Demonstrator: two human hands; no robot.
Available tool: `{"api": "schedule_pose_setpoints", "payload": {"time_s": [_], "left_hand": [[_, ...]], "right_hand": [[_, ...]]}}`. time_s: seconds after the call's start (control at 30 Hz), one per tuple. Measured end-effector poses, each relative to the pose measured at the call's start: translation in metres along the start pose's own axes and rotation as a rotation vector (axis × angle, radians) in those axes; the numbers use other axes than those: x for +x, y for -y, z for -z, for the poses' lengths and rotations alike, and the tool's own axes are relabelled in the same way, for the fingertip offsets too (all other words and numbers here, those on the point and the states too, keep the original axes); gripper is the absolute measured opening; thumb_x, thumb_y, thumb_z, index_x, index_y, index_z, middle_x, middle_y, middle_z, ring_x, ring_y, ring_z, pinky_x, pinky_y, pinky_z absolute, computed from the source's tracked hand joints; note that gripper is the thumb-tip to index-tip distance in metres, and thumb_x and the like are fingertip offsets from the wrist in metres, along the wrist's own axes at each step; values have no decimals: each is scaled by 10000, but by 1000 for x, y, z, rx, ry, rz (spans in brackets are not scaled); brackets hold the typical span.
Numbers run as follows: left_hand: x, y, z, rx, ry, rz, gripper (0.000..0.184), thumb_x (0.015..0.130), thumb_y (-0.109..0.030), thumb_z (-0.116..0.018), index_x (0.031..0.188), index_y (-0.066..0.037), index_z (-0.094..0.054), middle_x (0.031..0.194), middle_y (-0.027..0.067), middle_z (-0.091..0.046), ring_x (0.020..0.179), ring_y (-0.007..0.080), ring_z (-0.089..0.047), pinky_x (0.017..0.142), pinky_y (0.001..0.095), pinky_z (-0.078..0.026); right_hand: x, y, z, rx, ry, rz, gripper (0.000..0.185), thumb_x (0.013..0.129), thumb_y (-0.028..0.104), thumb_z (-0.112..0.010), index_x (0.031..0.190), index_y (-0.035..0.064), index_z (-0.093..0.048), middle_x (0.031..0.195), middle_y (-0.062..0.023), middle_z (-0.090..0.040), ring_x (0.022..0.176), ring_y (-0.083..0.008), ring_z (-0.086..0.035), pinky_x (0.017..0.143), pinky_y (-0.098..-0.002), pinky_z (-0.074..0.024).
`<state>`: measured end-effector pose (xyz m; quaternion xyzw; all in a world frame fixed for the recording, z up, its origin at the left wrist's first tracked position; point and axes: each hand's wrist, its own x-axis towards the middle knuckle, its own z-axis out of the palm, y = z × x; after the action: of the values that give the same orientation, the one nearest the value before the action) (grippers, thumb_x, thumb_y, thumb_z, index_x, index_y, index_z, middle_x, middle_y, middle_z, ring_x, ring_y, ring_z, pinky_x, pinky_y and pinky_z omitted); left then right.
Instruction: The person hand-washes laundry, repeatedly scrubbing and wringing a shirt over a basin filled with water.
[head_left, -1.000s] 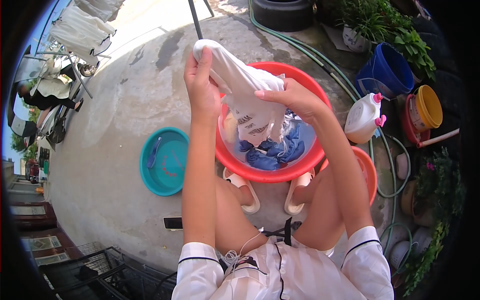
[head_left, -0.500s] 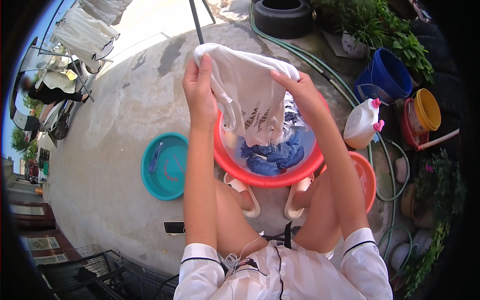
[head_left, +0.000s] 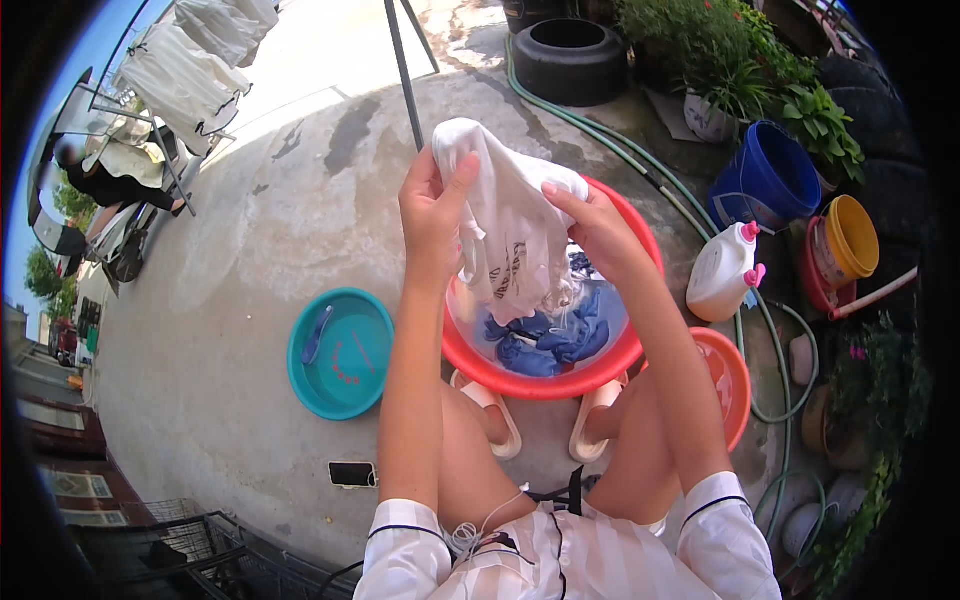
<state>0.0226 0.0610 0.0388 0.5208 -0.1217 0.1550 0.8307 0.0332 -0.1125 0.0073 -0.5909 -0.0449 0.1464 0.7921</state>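
A white shirt (head_left: 505, 215) with dark printed lettering hangs, bunched, between my hands. My left hand (head_left: 432, 208) is closed on its upper left edge, thumb on top. My right hand (head_left: 598, 228) pinches the opposite edge at the right. Below the shirt stands a large red basin (head_left: 530, 385), and the lower end of the cloth hangs over or into it; I cannot tell whether it touches the water. Blue wet cloth (head_left: 545, 345) lies in the basin, with a dark-and-white piece partly hidden behind the shirt and my right hand.
On the left, a teal basin (head_left: 300, 395) holds a blue brush (head_left: 318, 335); a phone (head_left: 352, 474) lies nearby. An orange basin (head_left: 738, 365), a white jug (head_left: 722, 275), a green hose (head_left: 640, 140) and a blue bucket (head_left: 735, 185) stand right. A person (head_left: 110, 190) is far left.
My hands have come closer together, so the shirt sags narrower and its lettering is more folded. The whole view has tilted slightly, shifting the basins lower.
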Motion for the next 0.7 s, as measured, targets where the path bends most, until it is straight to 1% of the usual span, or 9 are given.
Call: {"api": "schedule_pose_setpoints", "payload": {"time_s": [0.03,0.07,0.13,0.23,0.3,0.37,0.43,0.53,0.7], "left_hand": [[-2,-1,-2,38,42,8,314,821,-132,-631,1090,4,-545,962,26,-585,866,85,-534,757,213,-418],[-4,-2,-3,76,84,14,333,821,-129,-630,1108,8,-534,974,29,-582,890,94,-533,775,220,-416],[-9,-2,-6,179,166,15,358,812,-104,-623,1135,15,-524,1042,61,-559,961,141,-531,845,249,-400],[-12,4,-9,433,281,-143,350,814,-58,-608,1142,18,-513,1100,56,-521,977,122,-528,819,240,-431],[-13,4,-9,414,301,-128,329,816,-33,-596,1128,37,-521,1149,58,-477,1013,134,-512,842,251,-425],[-15,1,-13,301,284,-61,323,817,-26,-592,1123,44,-521,1144,57,-480,1014,136,-510,845,256,-425],[-15,0,-15,276,265,-86,314,817,-21,-591,1115,48,-525,1140,55,-477,998,133,-515,834,253,-431],[-16,-4,-18,271,247,-79,291,820,-20,-587,1097,47,-534,1120,48,-479,950,120,-533,802,241,-438],[-16,-6,-17,315,207,-31,242,824,-39,-585,1053,35,-559,1029,31,-513,848,99,-553,738,224,-443]], "right_hand": [[-2,0,-1,-51,13,-2,441,779,326,-650,1114,56,-554,979,-28,-606,896,-112,-549,772,-261,-411],[-3,1,-2,-20,38,-8,497,727,276,-702,1140,53,-539,1016,-37,-602,952,-131,-543,834,-279,-400],[-4,-4,-1,-96,46,-16,504,717,262,-710,1140,49,-539,1031,-43,-599,970,-142,-539,863,-292,-387],[-3,-13,3,-176,74,-66,532,710,251,-714,1164,56,-517,1067,-51,-583,1007,-157,-525,900,-306,-363],[-3,-14,5,-197,114,-107,556,723,257,-706,1191,56,-484,1097,-50,-559,1028,-156,-509,910,-304,-354],[-7,-14,3,-244,134,-119,592,758,303,-664,1241,47,-438,1152,-75,-533,1095,-171,-476,949,-317,-324],[-12,-15,0,-291,113,-152,606,789,340,-625,1270,41,-410,1178,-92,-518,1128,-182,-455,967,-322,-309],[-11,-27,6,-396,187,-281,611,842,407,-530,1296,27,-378,1208,-110,-499,1158,-193,-430,983,-320,-291],[-15,-41,12,-508,188,-298,553,893,427,-423,1246,3,-439,1211,-121,-497,1141,-200,-439,971,-307,-302]]}}
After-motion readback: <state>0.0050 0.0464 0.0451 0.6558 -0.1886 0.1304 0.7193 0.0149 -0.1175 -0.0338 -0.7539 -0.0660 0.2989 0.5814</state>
